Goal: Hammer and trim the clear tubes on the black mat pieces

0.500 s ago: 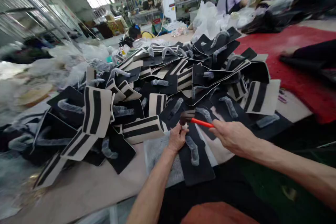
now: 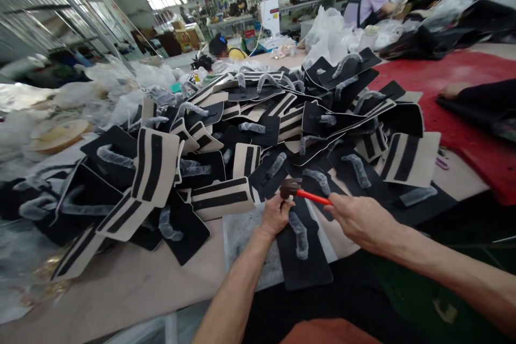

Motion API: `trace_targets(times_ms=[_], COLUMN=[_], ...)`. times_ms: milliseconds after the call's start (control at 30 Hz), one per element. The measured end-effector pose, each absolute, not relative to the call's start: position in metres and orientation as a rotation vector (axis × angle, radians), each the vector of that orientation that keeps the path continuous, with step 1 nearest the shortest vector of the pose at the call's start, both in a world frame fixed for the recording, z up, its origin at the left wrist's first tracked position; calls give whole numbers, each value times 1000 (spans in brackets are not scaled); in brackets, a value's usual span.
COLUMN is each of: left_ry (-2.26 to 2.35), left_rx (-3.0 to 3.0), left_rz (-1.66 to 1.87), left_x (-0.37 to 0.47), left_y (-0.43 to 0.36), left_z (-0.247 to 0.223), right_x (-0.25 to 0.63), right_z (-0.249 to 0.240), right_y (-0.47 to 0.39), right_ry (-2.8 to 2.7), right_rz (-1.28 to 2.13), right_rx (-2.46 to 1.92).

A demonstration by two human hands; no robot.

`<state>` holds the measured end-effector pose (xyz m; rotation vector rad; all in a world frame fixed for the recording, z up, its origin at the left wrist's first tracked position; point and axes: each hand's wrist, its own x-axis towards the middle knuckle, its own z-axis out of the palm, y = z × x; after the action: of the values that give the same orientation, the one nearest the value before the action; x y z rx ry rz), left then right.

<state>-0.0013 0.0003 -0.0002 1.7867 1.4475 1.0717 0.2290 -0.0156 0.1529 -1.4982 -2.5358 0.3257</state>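
My right hand [image 2: 357, 220] is closed around the red handle of a hammer [image 2: 312, 195]. The hammer's dark head is just over the fingertips of my left hand [image 2: 277, 215]. Those fingertips pinch a small pale piece [image 2: 291, 199], mostly hidden by the fingers and hammer head; its kind does not show. Below them lies a flat black panel [image 2: 310, 271], with a carry handle [image 2: 299, 234] wrapped in clear plastic. Part of the panel rests on a worn, translucent plate [image 2: 264, 260] spread on the table.
A heap of black panels with striped cream backs [image 2: 220, 197] covers the table [image 2: 161, 290] ahead and leftward. Clear plastic bags [image 2: 326, 37] are piled behind. Red material [image 2: 455, 83] lies on the right, where another person's hand [image 2: 455, 90] rests. More people sit farther back.
The view has turned slightly left, so the scene sits a little farther right. The hammer head stays close over my left fingertips, and both hands keep their grip.
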Motion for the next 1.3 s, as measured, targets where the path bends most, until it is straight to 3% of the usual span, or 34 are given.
trace_targets(times_ms=[167,333,467,700,867,1000,1100,1300], left_ry=[1413,1470,1429,1344,1476,1225,1148,1199], left_rx=[1765,1792,1758,1628,1906,2248,2378,2487], left_rz=[1089,1072,1096,1130,1228,964,638,310], left_x=[-1,-2,-2,-5,20,110,197,320], left_y=[1,1,3,5,39,50,47,57], left_z=[-1,-1,1,23,78,109,102,74], right_x=[225,230,242,281,302,316,330,362], right_z=[149,142,134,77,46,37,38,27], right_y=[-19,-17,-15,-40,-71,-90,-101,-134], right_ry=[-2282,-2540,-2260,-1175,-704,-390,-130,132], right_rz=[357,394,765,1538,1387,1142,1040,931], right_rx=[-1428,-1532,-1682,-1695,-1581,-1488,-1387,-1370])
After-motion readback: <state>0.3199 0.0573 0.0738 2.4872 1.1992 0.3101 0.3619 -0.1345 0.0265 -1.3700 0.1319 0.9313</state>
